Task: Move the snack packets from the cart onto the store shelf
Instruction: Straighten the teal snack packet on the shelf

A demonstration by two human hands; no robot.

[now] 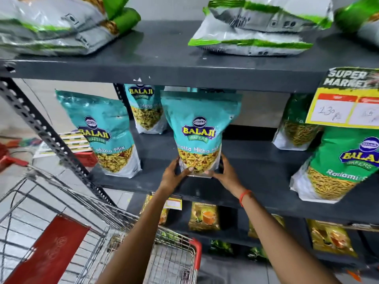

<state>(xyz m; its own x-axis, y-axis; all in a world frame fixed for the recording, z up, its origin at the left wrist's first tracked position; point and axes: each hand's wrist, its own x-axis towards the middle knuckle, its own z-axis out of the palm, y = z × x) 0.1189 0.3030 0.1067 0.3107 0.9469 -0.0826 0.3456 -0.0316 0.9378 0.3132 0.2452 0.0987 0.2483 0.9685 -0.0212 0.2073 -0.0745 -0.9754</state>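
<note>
On my left I see a teal Balaji packet (106,136) standing upright on the dark grey middle shelf (256,160), its lower window showing yellow-brown mix, its glossy film creased. Behind it, further back, a second teal packet (144,109) stands against the wall. Below them the wire cart (88,203) sits with its red-capped rim and a red panel inside.

The teal packet I am handling (200,136) is a tall stand-up pouch, teal on top with a blue-and-yellow badge, "Khatta Mitha Mix" across the middle, and white at the base around a picture of the snack. It stands upright on the middle shelf, near the front edge, just right of the first packet and apart from it.

My left hand (174,177) cups the pouch's lower left corner, thumb across the front, fingers wrapped behind. My right hand (225,173) clasps the lower right corner the same way, an orange thread band (244,196) on that wrist. Both forearms reach up from the bottom of the view and converge on the pouch.

To the right, green Balaji packets (336,167) of yellow sev stand on the same shelf. A yellow price card (344,105) hangs from the shelf above, where white-and-green bags (256,25) lie flat
</note>
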